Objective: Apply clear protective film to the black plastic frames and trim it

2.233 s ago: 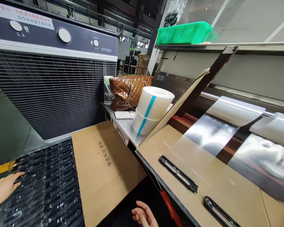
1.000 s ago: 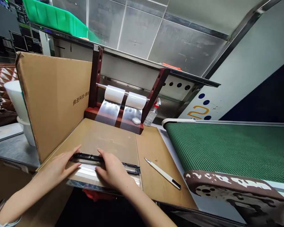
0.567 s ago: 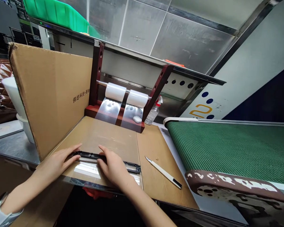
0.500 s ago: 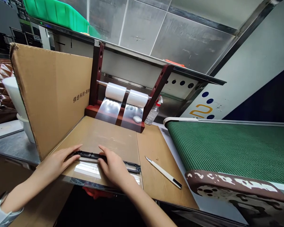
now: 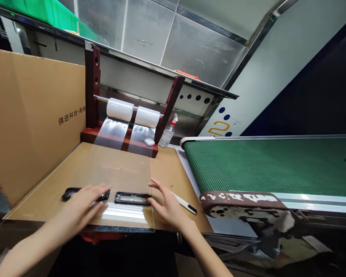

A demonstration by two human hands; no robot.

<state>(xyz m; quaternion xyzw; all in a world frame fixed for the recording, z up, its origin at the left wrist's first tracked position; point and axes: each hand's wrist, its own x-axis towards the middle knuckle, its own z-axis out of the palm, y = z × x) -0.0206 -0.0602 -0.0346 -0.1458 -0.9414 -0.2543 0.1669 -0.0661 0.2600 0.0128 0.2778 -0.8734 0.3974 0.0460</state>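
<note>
Two narrow black plastic frames lie end to end on a clear sheet over the cardboard, with a small gap between them. My left hand (image 5: 85, 206) is over the left black frame (image 5: 70, 192) and hides its middle. Its index finger and thumb are stretched out and apart, on either side of that frame's right end; some blur hides the exact contact. At the right end of the right black frame (image 5: 129, 198), my right hand (image 5: 170, 207) has its fingers spread, with the thumb close to the end. A white-handled craft knife (image 5: 184, 203) lies partly behind this hand.
A cardboard panel (image 5: 37, 111) stands along the left. Behind the work surface, two clear film rolls (image 5: 120, 109) hang on a dark red stand (image 5: 89, 134). A spray bottle (image 5: 167, 135) stands beside it. A green conveyor belt (image 5: 262, 165) runs off to the right.
The view has shifted right. My right hand has moved right, from the middle of the black row to its right end. My left hand has moved farther over the left frame. A gap now shows between the frames.
</note>
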